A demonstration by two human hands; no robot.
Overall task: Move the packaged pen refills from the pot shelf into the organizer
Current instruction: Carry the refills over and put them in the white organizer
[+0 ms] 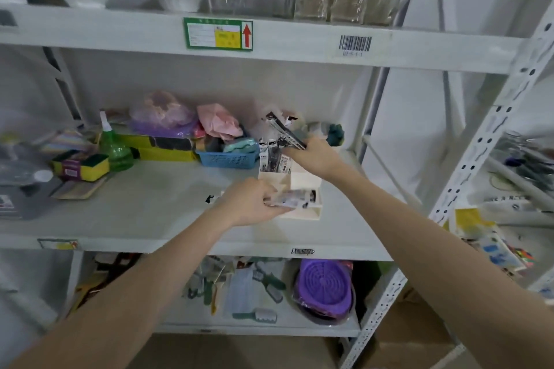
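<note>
right hand (314,156) grips a bundle of refill packs (286,132) slanting up-left, right above the organizer (302,186); left hand (254,204) pinches another pack (295,199) lying sideways at its front tray

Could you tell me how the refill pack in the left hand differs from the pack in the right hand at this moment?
The left hand holds its refill pack lying nearly flat, low over the front of the cream organizer. The right hand holds its refill pack tilted up, higher, above the organizer's back compartment. The left pack shows a pale face; the right pack looks darker, seen nearly edge-on. Both are slim packages pinched in fingers over the same organizer.
</note>
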